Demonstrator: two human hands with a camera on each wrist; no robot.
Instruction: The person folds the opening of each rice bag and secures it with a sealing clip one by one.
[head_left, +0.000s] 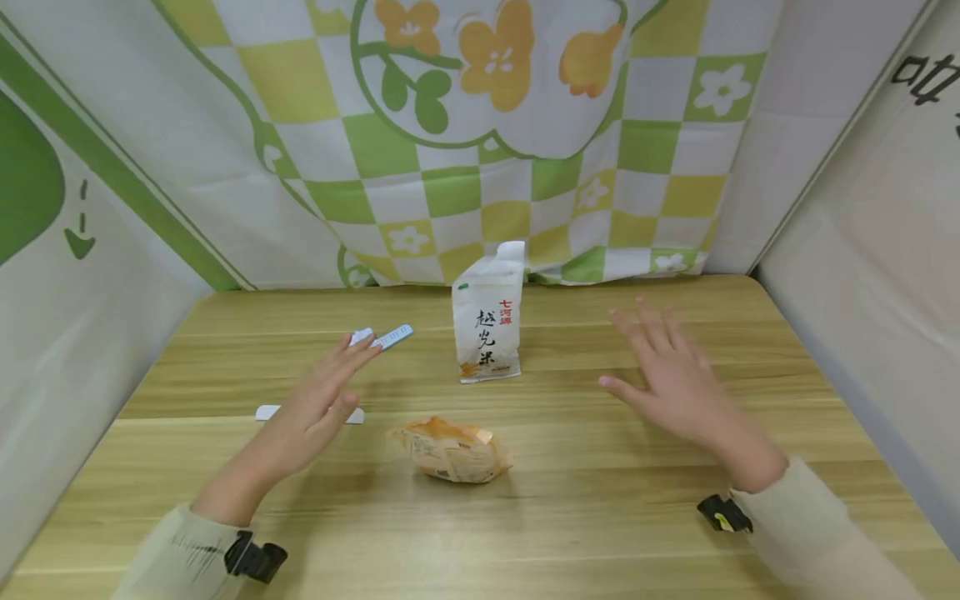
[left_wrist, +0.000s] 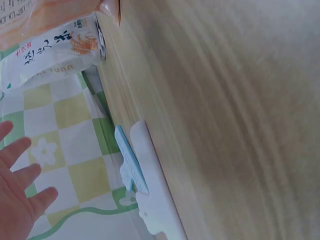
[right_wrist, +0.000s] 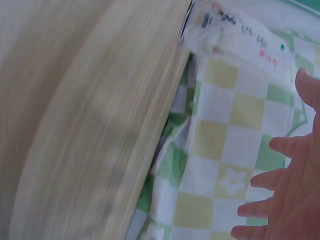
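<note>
My left hand (head_left: 306, 423) is held above the table at the left, fingers extended and nothing in them. Partly hidden beneath it in the head view lies a white bag clip (head_left: 267, 412). Just beyond its fingertips is a light blue clip (head_left: 395, 337) with a white part; both clips (left_wrist: 155, 177) show in the left wrist view. My right hand (head_left: 675, 387) hovers at the right with fingers spread, also holding nothing. Between the hands, a white rice bag (head_left: 487, 325) with black and red lettering stands upright. Nearer to me sits an orange printed bag (head_left: 455, 454).
The wooden table (head_left: 600, 517) ends at the back against a hanging green, yellow and white checked cloth (head_left: 480, 196). Pale fabric walls (head_left: 862, 200) close in both sides. A dark strap buckle (head_left: 255, 557) sits on the left cuff, another (head_left: 724, 513) on the right.
</note>
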